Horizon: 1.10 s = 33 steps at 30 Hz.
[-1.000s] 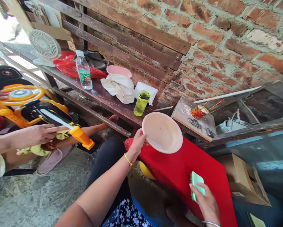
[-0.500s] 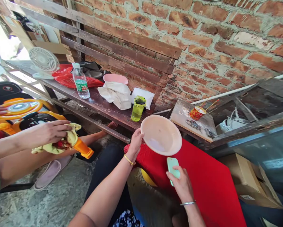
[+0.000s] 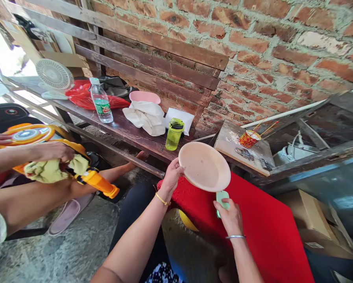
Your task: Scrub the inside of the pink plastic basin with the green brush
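Ideally, the left hand (image 3: 170, 179), pinched closed on the basin (image 3: 205, 166) rim above the red table (image 3: 265, 220), steadies it while the right hand (image 3: 231, 218), curled round the brush (image 3: 222, 198) at the near edge, presses evenly.

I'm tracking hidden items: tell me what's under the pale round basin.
Below the pale round basin, red cloth shows, with an oblong mint-green brush at the basin's near edge. Whatever lies directly underneath is covered.

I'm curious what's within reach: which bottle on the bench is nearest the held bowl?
The yellow-green bottle; the clear bottle, with a green label, stands farther from the bowl, by the red bag.
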Tool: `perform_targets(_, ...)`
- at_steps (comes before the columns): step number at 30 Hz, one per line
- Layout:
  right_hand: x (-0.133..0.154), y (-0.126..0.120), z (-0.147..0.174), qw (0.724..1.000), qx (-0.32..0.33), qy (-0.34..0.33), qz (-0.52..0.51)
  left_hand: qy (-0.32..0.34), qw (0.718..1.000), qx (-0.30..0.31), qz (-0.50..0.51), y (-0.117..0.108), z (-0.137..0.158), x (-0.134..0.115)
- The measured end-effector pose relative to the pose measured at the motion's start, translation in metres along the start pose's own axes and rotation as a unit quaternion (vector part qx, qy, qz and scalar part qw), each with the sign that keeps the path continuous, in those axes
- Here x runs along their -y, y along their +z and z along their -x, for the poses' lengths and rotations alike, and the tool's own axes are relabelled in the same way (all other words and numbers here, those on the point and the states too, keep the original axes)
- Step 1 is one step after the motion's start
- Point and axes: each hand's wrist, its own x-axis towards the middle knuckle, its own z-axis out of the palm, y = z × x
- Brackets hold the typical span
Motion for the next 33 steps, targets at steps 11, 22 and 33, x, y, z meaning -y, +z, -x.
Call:
perform_targets(11, 0.010, 0.007, -0.005, 1.000, 0.014, 0.019, 0.013, -0.011, 1.000, 0.023, 0.012, 0.001, 0.004, -0.004)
perform_targets(22, 0.018, 0.020, 0.010, 0.998, 0.000, -0.059, 0.039, -0.017, 1.000, 0.015, 0.005, 0.008, 0.004, -0.010)
perform_targets(33, 0.013, 0.014, 0.003, 1.000, -0.010, -0.014, -0.011, -0.051, 0.996, -0.049, -0.052, -0.003, 0.005, -0.006)
